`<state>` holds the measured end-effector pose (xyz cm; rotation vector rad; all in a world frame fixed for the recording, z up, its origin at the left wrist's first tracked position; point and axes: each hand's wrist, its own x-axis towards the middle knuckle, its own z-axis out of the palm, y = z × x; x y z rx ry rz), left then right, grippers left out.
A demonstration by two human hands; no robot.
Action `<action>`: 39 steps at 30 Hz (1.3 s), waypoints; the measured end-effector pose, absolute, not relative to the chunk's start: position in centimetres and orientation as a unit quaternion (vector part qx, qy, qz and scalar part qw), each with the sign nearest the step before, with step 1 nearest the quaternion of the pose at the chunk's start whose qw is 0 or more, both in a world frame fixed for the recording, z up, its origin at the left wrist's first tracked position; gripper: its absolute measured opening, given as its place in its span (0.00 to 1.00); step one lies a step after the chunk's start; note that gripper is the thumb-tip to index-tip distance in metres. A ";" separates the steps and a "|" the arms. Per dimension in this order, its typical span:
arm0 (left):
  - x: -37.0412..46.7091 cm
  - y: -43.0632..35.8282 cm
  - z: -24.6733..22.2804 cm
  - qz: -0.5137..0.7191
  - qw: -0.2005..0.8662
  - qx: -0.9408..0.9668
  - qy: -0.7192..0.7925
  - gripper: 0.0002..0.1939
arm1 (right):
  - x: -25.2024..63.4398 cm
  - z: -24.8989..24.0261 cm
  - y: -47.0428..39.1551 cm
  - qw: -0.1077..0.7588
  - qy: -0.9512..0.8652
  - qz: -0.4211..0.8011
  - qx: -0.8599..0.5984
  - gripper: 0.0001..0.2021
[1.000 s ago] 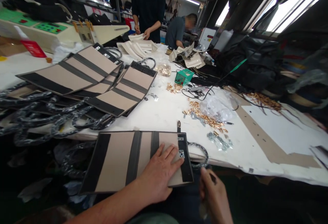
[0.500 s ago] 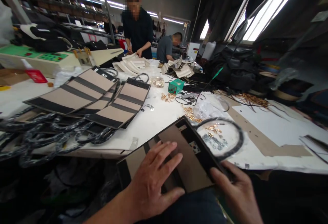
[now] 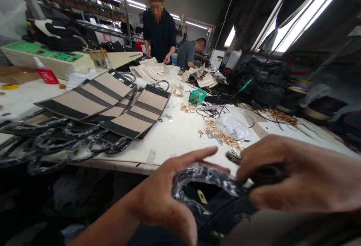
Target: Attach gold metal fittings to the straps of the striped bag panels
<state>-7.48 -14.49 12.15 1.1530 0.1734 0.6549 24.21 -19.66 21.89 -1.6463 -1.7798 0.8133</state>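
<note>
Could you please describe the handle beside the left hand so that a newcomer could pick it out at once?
From the white table, come to its near edge, where the left hand and right hand are. The dark handle, wrapped in clear plastic, arches within the left hand's curve. Unlike the wrapped handles heaped at the table's left, it stands between the hands.

i count my two hands (image 3: pixel 165 197), one handle (image 3: pixel 197 170) between them, one green box (image 3: pixel 197 97), one red bottle (image 3: pixel 47 76), two nearby co-workers (image 3: pixel 159 33).
</note>
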 end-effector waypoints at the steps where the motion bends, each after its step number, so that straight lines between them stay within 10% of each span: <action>1: -7.4 -14.5 10.3 0.282 0.811 0.507 0.074 0.52 | 22.6 20.3 -18.5 0.257 -0.676 0.326 -0.609 0.25; 10: -7.6 -18.4 -3.0 0.325 0.889 0.266 0.184 0.35 | 15.7 9.6 -10.3 -0.035 -0.710 0.511 -0.483 0.22; 26: -2.5 -16.9 -6.5 0.346 0.810 0.198 0.430 0.21 | 14.7 4.9 -3.6 -0.083 -0.776 0.281 -0.559 0.12; 34: -0.5 -16.2 -4.9 0.391 0.755 0.156 0.504 0.15 | 15.9 4.5 -8.0 0.306 -0.743 0.140 -0.579 0.09; 39: -0.2 -15.6 -4.3 0.395 0.760 0.134 0.498 0.15 | 14.7 4.3 -12.8 0.647 -0.501 0.335 -0.467 0.17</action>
